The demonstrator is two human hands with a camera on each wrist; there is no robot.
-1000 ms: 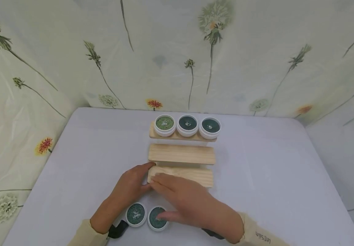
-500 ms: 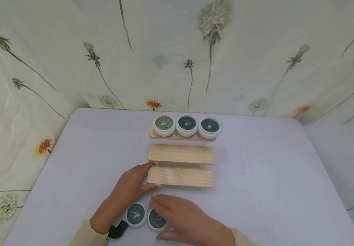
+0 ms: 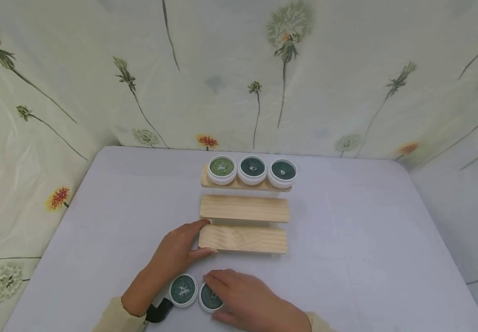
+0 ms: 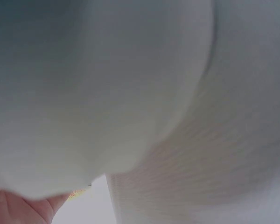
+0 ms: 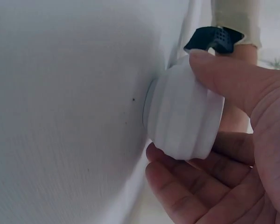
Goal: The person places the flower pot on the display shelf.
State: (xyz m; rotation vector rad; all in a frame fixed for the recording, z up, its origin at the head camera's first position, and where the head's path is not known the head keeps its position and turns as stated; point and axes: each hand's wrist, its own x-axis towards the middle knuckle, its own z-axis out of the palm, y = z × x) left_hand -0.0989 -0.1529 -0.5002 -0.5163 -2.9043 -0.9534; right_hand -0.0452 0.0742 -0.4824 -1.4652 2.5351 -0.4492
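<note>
A three-step wooden stand has a bare front step [image 3: 245, 239] and a bare middle step [image 3: 245, 209]. My left hand [image 3: 176, 246] holds the front step's left end, thumb along its front edge, other fingers behind. Lower down, my right hand [image 3: 253, 297] grips a white ridged pot [image 5: 182, 112] with a dark green top, thumb on one side and fingers on the other. Its base is at the white tabletop in the right wrist view. A similar pot [image 3: 183, 290] stands just left of it, beside my left wrist. A blurred white pot [image 4: 98, 102] fills much of the left wrist view.
On the back step [image 3: 239, 186] stand three more white pots in a row: one light green [image 3: 221, 167], two dark green [image 3: 253, 167]. Behind the white table [image 3: 359, 240] hangs a flower-printed curtain [image 3: 222, 92]. A black wrist device [image 3: 159, 310] sits under my left wrist.
My right hand has moved from the front step down toward me and closed around the right-hand front pot. My left hand stays at the stand; its thumb shows more along the front edge.
</note>
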